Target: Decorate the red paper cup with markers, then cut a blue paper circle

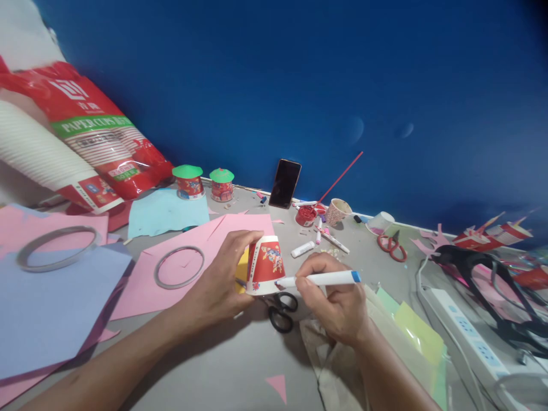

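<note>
My left hand (220, 282) is wrapped round an upside-down red and white paper cup (265, 264) standing on the grey table (240, 365). In my right hand (336, 297) is a white marker with a blue end (329, 278), pinched in closed fingers. Its tip touches the cup's lower right side. Black-handled scissors (282, 311) lie on the table just below the cup, between my two hands. A yellow paper piece (242, 269) shows behind the cup.
Pink, blue and lilac paper sheets (141, 274) with two metal rings (178, 266) lie at left. Two green-lidded cups (189, 181), a phone (285, 183), markers, red scissors (391, 245) and cups stand at the back. A power strip (464, 331) and cables lie at right.
</note>
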Demonstrator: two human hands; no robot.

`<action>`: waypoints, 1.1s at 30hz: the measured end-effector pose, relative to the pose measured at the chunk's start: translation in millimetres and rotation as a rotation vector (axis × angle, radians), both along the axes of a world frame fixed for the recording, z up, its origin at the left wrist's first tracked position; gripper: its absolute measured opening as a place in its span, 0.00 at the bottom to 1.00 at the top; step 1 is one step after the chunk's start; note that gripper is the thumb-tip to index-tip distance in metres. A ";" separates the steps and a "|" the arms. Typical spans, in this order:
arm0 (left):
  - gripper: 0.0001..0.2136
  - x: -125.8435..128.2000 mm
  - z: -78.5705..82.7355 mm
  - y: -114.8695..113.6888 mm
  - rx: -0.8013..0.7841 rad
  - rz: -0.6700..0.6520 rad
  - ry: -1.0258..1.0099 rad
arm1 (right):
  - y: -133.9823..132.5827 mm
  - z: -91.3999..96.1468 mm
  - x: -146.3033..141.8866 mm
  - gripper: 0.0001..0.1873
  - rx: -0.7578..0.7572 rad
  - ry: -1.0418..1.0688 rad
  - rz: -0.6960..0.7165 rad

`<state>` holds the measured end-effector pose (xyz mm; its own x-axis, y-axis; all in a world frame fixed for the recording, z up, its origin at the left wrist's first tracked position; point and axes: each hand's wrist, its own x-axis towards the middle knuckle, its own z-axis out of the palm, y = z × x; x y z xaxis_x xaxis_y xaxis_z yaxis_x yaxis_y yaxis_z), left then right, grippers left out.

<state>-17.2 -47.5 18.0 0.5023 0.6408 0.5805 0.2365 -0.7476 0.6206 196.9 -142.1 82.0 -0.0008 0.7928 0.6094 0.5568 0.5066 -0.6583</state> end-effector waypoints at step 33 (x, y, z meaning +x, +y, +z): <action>0.36 -0.3 -2.9 2.8 0.043 0.002 0.004 | -1.2 -0.6 1.6 0.06 -0.006 0.062 -0.022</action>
<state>-17.6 -44.7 15.1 0.5033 0.6162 0.6058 0.2403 -0.7732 0.5868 198.5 -143.3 81.4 0.0542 0.7959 0.6030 0.5259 0.4906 -0.6948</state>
